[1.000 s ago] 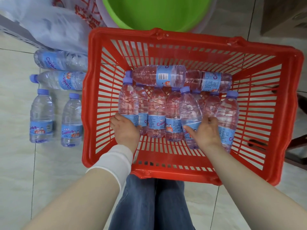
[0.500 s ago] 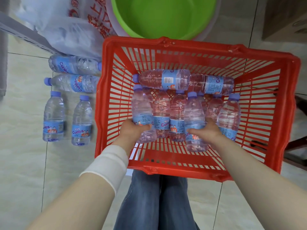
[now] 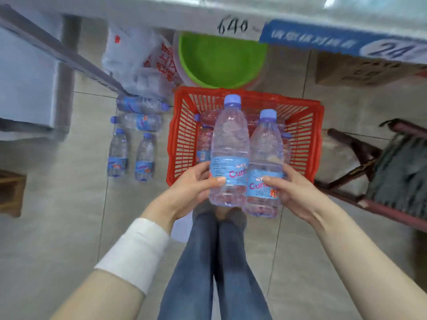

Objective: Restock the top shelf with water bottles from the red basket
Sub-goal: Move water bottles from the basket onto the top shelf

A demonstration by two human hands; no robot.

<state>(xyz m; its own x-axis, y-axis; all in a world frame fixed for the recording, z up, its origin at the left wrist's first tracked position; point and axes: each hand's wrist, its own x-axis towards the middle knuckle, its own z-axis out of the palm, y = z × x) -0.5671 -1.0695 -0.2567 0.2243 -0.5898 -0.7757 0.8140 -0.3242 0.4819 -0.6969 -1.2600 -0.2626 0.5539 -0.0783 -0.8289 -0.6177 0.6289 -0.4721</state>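
My left hand (image 3: 193, 189) grips a clear water bottle (image 3: 228, 144) with a blue cap and blue label, held upright above the red basket (image 3: 180, 139). My right hand (image 3: 292, 192) grips a second water bottle (image 3: 265, 148) right beside the first, the two touching. Both are lifted well clear of the basket, which sits on the tiled floor with several more bottles (image 3: 204, 144) partly hidden behind the held ones. A grey shelf edge (image 3: 175, 17) with a handwritten number runs across the top of the view.
Several bottles (image 3: 130, 144) lie and stand on the floor left of the basket. A green basin (image 3: 221, 61) and a white plastic bag (image 3: 143, 65) sit behind it. A folding stool (image 3: 379, 172) is at right, a cardboard box (image 3: 360, 70) beyond, a grey shelf post (image 3: 65, 72) at left.
Both hands have closed on one bottle each and lifted them up out of the basket. The view has risen, bringing the shelf edge into sight.
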